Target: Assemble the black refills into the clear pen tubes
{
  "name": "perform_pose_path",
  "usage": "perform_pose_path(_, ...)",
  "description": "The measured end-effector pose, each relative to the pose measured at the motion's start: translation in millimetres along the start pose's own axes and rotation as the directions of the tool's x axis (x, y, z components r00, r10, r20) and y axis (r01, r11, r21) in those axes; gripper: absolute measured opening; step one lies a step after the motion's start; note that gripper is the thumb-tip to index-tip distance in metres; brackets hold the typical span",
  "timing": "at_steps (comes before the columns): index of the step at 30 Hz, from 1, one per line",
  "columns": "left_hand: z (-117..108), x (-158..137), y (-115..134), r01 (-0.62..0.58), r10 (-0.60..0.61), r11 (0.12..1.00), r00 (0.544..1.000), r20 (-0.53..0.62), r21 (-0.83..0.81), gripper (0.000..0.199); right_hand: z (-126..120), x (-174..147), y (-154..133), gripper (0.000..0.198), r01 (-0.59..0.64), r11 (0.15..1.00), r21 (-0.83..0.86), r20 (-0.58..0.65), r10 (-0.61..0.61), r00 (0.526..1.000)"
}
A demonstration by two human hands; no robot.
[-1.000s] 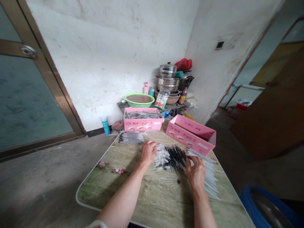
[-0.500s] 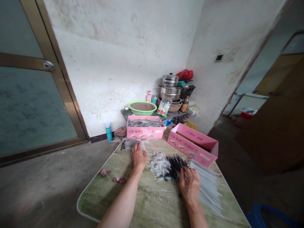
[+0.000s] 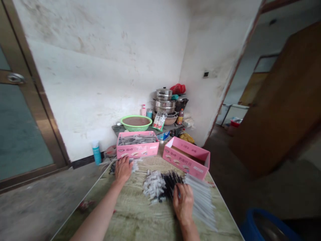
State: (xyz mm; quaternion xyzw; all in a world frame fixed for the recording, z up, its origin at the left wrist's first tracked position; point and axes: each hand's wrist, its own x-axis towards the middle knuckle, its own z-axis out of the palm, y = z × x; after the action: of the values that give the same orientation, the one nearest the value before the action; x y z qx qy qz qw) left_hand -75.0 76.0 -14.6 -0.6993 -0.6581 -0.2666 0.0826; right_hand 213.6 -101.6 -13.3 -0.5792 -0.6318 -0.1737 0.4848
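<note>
My left hand (image 3: 123,170) lies with its fingers stretched over a row of pens (image 3: 112,167) in front of the left pink box. My right hand (image 3: 184,202) is closed, fingers curled and thumb pressed in, at the edge of a heap of black pen parts (image 3: 172,180); a small dark thing shows at its fingertips, too little to name. To the left of that heap is a pile of whitish pen caps (image 3: 153,184). Clear plastic pen barrels (image 3: 203,199) fan out to the right of my right hand.
Pens fill the left pink box (image 3: 140,152); another pink box (image 3: 188,164) stands to its right. Behind are a green basin (image 3: 136,128) and stacked steel pots (image 3: 165,105). A blue tub (image 3: 249,226) sits at the lower right, beyond the table edge.
The whole view has swung to the right, so everything sits further left. My left hand has shifted left along the row of pens. My right hand stays by the black parts.
</note>
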Motion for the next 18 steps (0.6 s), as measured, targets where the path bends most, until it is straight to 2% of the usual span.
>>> perform_pose_path(3, 7, 3, -5, -0.044, 0.044, 0.998, 0.999, 0.004, 0.047, 0.04, 0, 1, -3, 0.018, -0.018, 1.0, 0.013, -0.001, 0.018, 1.0)
perform_pose_path(8, 6, 3, -5, -0.055, 0.053, 0.993, 0.998, 0.021, 0.105, 0.042, 0, 1, -4, 0.02, -0.038, 0.999, 0.019, 0.012, 0.037, 0.999)
perform_pose_path(18, 3, -26, -1, -0.071, 0.065, 0.988, 0.997, 0.047, 0.137, 0.047, -1, 4, -8, 0.018, -0.024, 0.999, 0.04, -0.01, 0.024, 1.0)
